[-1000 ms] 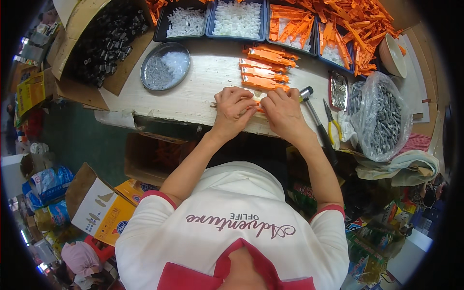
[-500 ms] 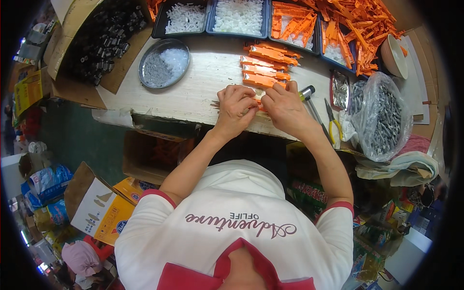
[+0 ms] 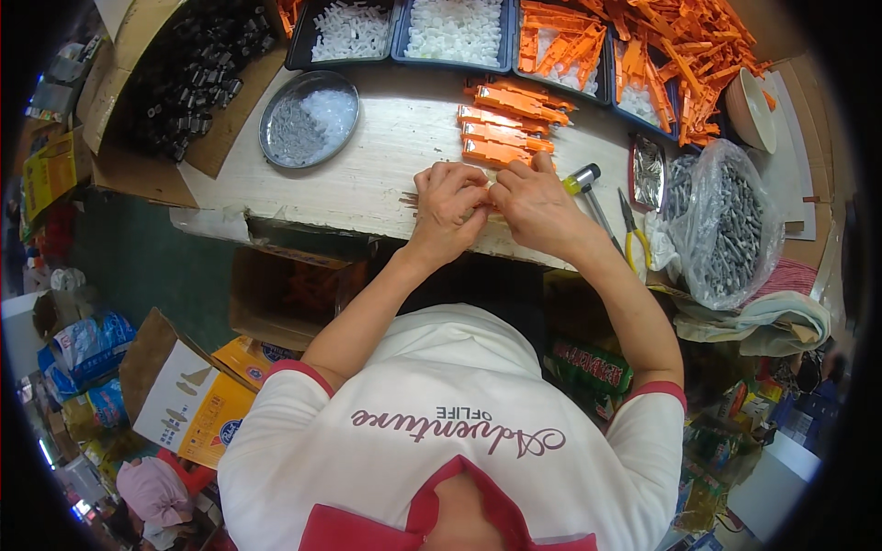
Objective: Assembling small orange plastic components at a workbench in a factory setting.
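Note:
My left hand (image 3: 447, 206) and my right hand (image 3: 535, 204) meet over the front of the worktable, fingers bent and pinched together. Between the fingertips a little of an orange plastic piece (image 3: 488, 212) shows, with something small and pale beside it; most is hidden by the fingers. Just beyond them lies a row of assembled orange plastic pieces (image 3: 506, 129) with shiny metal parts. To the right of my right hand is a screwdriver (image 3: 581, 179) with a yellow-green and black handle, and then pliers (image 3: 636, 238) with yellow grips.
Trays of white parts (image 3: 455, 32) and orange parts (image 3: 562, 46) line the back. A round dish (image 3: 310, 167) of small pieces sits left, beside a box of black parts (image 3: 197, 96). At right are a red-rimmed tray (image 3: 648, 174), a bag of grey parts (image 3: 726, 230) and a bowl (image 3: 751, 108).
My right hand has shifted slightly left, closer to my left fingertips, and its elbow has swung a little outward. Less of the orange piece between the hands shows. My left hand stays nearly in place.

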Demonstrator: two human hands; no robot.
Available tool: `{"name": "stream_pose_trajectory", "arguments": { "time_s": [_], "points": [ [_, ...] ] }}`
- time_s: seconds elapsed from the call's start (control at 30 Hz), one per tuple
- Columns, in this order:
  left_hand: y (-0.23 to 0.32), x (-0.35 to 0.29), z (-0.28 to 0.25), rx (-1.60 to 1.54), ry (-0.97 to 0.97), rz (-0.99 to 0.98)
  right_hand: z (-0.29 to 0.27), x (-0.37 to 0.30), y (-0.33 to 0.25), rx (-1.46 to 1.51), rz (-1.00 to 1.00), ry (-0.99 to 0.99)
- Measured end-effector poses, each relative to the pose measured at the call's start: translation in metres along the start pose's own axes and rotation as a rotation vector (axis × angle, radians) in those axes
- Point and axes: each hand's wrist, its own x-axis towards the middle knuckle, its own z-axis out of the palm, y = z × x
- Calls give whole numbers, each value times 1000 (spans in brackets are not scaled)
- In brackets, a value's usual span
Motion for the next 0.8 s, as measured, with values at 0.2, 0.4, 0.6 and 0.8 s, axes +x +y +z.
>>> {"name": "stream_pose_trajectory", "arguments": {
  "time_s": [0.2,0.4,0.6,0.8],
  "points": [
    [1,2,1,26,-15,-10,-1,-13,-1,14,64,97],
    [6,10,-3,88,-74,-24,-32,-53,26,33,329,390],
    [3,15,-4,152,-154,38,-73,-139,78,-91,676,536],
    [4,21,-4,222,-228,94,-82,-241,128,-339,1077,580]
  ]
}}
